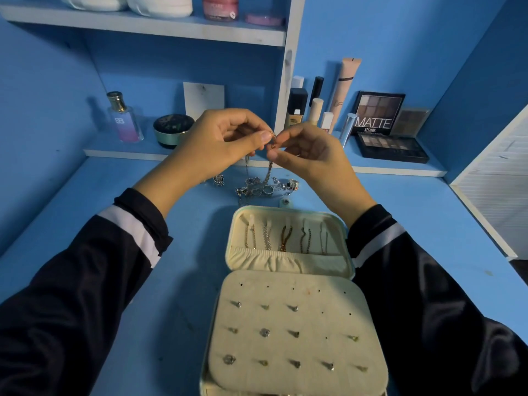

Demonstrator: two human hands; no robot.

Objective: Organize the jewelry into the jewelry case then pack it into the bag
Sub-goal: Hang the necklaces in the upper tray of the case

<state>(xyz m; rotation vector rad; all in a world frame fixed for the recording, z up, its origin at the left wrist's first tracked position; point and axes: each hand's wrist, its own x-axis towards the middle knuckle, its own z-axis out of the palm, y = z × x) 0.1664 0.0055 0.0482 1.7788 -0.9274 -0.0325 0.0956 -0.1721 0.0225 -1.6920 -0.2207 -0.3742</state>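
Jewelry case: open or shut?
Open. The jewelry case has its lid folded back, chains hanging inside it, and the earring panel faces up, studs showing.

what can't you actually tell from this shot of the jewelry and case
Head view, thin metal chain: its clasp is too small, covered by fingertips of left hand and right hand.
Head view, heap of silver rings and charms: tangled, too small to count.
Head view, cream padded jewelry case: near end cut by the bottom edge; earring panel hides what lies beneath.
Bag: out of frame.

Blue walls [400,38], blue desk [143,281], white shelf [143,27], dim bluish light
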